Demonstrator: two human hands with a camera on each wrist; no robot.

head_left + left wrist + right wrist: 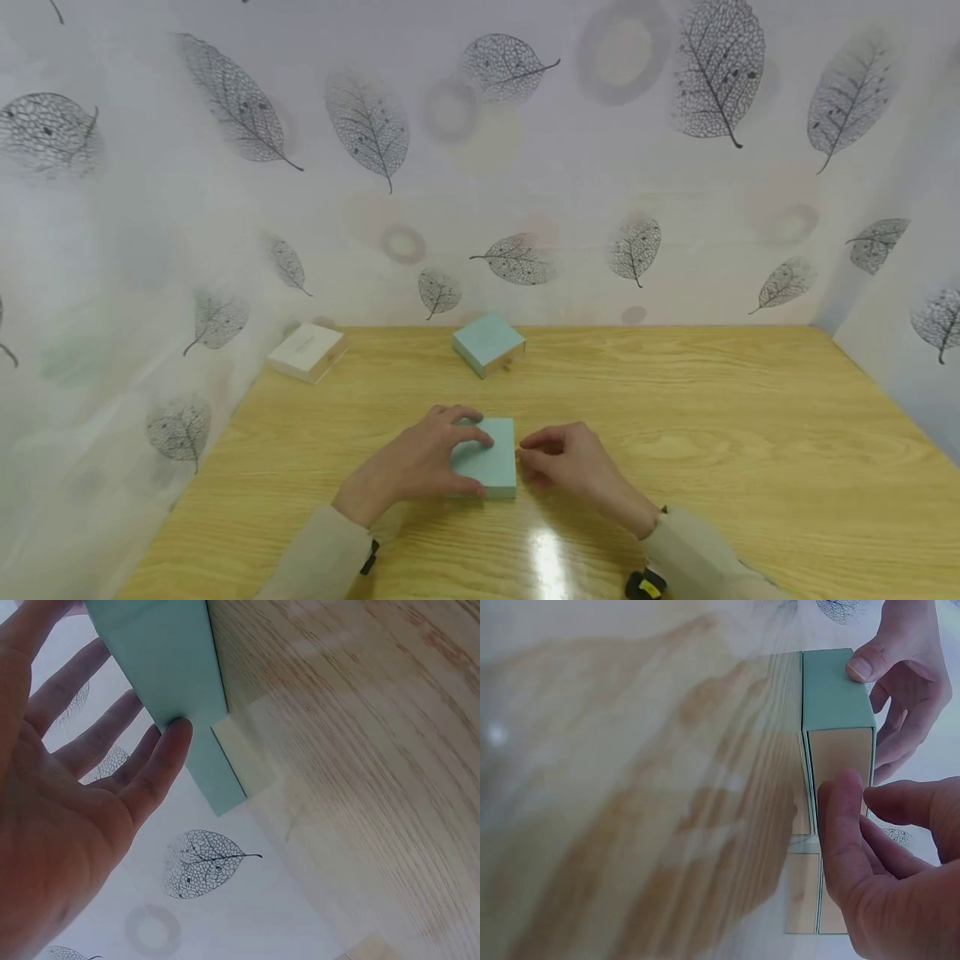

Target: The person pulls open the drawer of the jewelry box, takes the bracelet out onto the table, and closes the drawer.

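A mint-green drawer box (pixel 497 458) with a tan inner end (pixel 841 750) lies on the wooden table in front of me. My left hand (pixel 420 458) grips it from the left, thumb along the near side and fingers spread over the top and far edge. In the left wrist view, fingertips press the green side wall (pixel 161 652). My right hand (pixel 581 467) is at the box's right end. Its thumb and forefinger pinch at the tan drawer end, in front of its middle; the pinched spot is hidden behind the fingers.
A second mint-green box (pixel 487 337), turned at an angle with a small tab on its tan side, lies farther back. At the back left is a white box (pixel 306 350) with a tan side. A leaf-patterned curtain (pixel 525 192) borders the table (pixel 712 400).
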